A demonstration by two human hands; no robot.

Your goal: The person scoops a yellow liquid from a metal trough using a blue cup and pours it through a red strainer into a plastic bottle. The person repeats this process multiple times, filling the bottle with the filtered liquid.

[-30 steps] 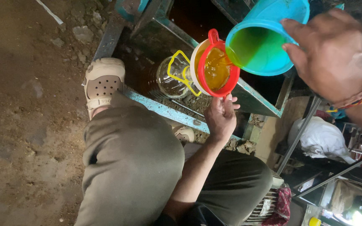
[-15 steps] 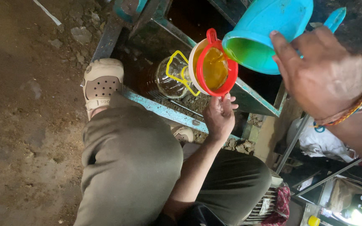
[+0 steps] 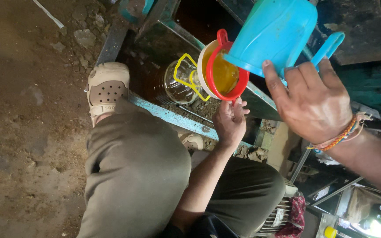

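My right hand [image 3: 311, 99] grips a bright blue plastic jug [image 3: 274, 31] near its handle and holds it steeply tipped, mouth down. The jug's lip rests over a red-rimmed white strainer funnel [image 3: 211, 86] that holds yellow liquid [image 3: 223, 72]. My left hand [image 3: 229, 121] reaches up from between my knees, and its fingers hold the funnel's lower edge. The funnel sits on the mouth of a clear plastic bottle [image 3: 175, 86] with a yellow carry handle [image 3: 184, 70]. The bottle stands inside a metal frame.
A light blue metal frame bar [image 3: 168, 115] runs just below the bottle, next to my beige shoe [image 3: 106, 88]. Bare dirt floor [image 3: 31, 132] with small stones lies to the left. Rods, cloth and clutter fill the lower right [image 3: 331, 194].
The blue jug has tipped further and come in over the funnel. My right hand has shifted left with it. More yellow liquid stands in the funnel; my left hand stays at its rim.
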